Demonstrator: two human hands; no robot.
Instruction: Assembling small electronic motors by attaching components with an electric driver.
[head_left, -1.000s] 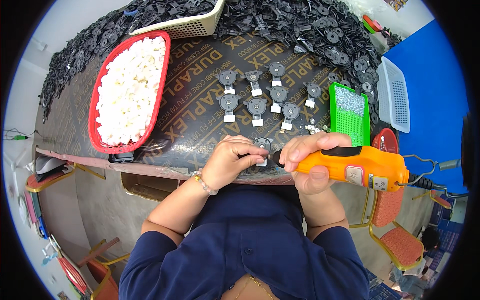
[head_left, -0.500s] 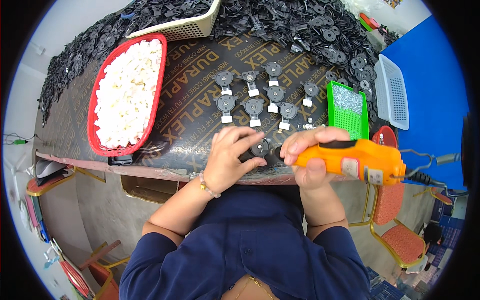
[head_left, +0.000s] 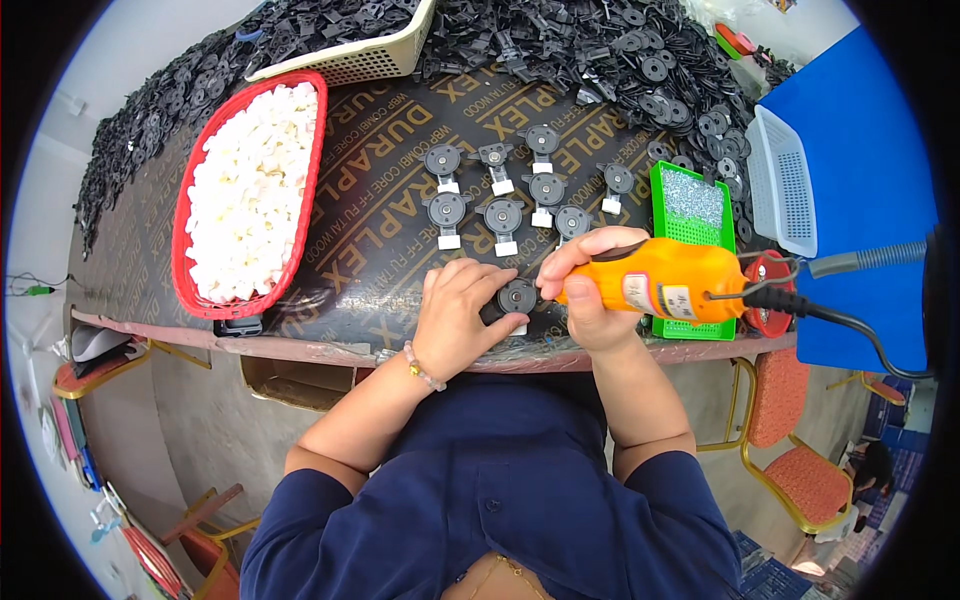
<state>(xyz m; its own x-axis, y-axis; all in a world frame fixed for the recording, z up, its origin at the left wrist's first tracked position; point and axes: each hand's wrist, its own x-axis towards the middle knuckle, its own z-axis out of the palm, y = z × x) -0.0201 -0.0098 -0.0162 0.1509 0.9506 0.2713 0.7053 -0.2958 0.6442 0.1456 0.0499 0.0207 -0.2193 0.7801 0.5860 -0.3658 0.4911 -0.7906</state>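
My left hand (head_left: 458,312) rests on the table near its front edge. Its thumb and forefinger close around a round black plastic part (head_left: 517,296) with a bit of white below it. Held in my right hand (head_left: 592,290) is an orange electric screwdriver (head_left: 655,280), its cord running off to the right. The tool's nose points left toward the black part; its tip is hidden behind my fingers, so I cannot tell whether it touches. Beyond my hands stand several similar black parts with white blocks (head_left: 502,216), laid out in loose rows.
A red basket (head_left: 312,190) of white pieces sits at the left. On the right are a green tray (head_left: 690,331) of small metal screws, a red dish (head_left: 768,320) and a pale blue basket (head_left: 783,185). Heaped black parts (head_left: 600,50) and a cream basket (head_left: 370,66) line the back.
My right hand has shifted left and slightly up with the screwdriver, whose rear end has swung up and left. My left hand stays at the black part.
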